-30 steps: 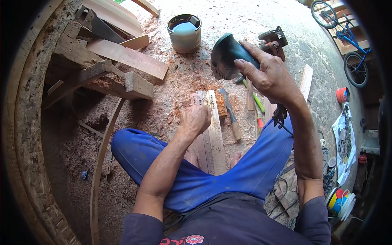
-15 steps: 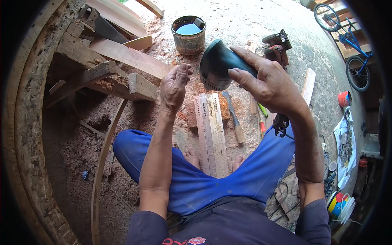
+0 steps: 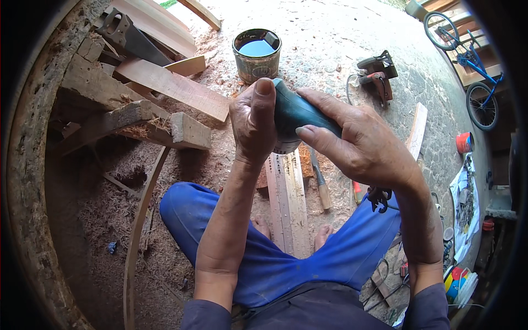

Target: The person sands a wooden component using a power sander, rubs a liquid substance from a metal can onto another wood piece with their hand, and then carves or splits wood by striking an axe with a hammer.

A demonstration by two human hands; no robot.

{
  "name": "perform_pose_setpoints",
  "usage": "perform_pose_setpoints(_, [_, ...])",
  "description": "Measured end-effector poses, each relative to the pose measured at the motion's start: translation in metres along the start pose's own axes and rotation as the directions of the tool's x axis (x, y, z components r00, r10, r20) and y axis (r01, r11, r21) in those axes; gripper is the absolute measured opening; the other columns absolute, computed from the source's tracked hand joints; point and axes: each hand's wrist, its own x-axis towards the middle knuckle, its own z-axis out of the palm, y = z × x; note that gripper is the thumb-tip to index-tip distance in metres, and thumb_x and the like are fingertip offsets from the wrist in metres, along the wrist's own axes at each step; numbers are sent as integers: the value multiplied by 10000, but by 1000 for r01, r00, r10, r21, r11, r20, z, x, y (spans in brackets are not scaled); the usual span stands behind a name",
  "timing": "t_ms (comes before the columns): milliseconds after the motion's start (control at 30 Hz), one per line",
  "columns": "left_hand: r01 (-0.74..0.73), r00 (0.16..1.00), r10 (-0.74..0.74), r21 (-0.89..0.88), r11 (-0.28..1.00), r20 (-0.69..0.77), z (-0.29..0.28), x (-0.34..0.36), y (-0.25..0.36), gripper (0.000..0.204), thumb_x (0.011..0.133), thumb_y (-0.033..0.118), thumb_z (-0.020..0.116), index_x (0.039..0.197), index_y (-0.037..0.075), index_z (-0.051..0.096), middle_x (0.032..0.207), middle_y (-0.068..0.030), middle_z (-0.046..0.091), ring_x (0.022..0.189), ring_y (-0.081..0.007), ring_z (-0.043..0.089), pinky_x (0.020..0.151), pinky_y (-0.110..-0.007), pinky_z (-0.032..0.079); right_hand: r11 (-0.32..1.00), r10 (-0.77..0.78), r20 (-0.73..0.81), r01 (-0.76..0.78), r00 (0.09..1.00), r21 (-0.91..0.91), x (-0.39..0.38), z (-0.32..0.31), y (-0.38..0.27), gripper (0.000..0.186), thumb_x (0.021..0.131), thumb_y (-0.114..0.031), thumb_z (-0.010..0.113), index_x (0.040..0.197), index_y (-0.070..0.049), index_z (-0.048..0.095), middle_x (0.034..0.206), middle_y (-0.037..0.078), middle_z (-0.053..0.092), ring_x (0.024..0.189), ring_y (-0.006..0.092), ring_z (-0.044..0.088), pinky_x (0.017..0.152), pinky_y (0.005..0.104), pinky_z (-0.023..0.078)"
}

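Note:
I hold a dark teal power tool (image 3: 294, 110) up over my lap. My right hand (image 3: 363, 146) grips its body from the right, thumb along the side, and a black cord hangs below the wrist. My left hand (image 3: 253, 124) is closed on the tool's left end, thumb upward, its other fingers mostly hidden. Beneath them, light wooden strips (image 3: 289, 220) lie lengthwise between my bare feet on an orange, shaving-covered block (image 3: 307, 164). A wooden-handled chisel (image 3: 324, 196) lies just right of the strips.
A bucket (image 3: 257, 66) of bluish liquid stands ahead. Boards (image 3: 176, 91), a handsaw (image 3: 132, 41) and rough timbers (image 3: 190, 137) fill the left. Rightward are a circular saw (image 3: 379, 85), blue bicycle (image 3: 473, 60), red can (image 3: 465, 144), white cloth (image 3: 462, 203) and cords among shavings.
My left hand has risen from over the wooden strips and taken hold of the tool's end. My right hand and the tool have moved leftward and down.

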Motion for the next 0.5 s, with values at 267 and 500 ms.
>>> perform_pose_setpoints(267, [15, 999, -17, -42, 999, -39, 0, 3, -6, 572, 988, 560, 511, 771, 43, 620, 697, 18, 576, 643, -55, 507, 566, -239, 402, 995, 100, 125, -103, 987, 16, 12, -9, -3, 563, 968, -351, 607, 1369, 36, 525, 1064, 267, 681, 971, 350, 700, 881, 406, 519])
perform_pose_setpoints(500, [-18, 999, 20, 38, 999, -40, -5, 6, -12, 558, 987, 543, 522, 776, 37, 624, 696, 16, 581, 643, -56, 512, 567, -234, 404, 1000, 4, 59, -3, 998, -7, 12, 1, 10, 544, 973, -379, 579, 1358, 2, 526, 1094, 270, 674, 998, 401, 678, 881, 449, 520])
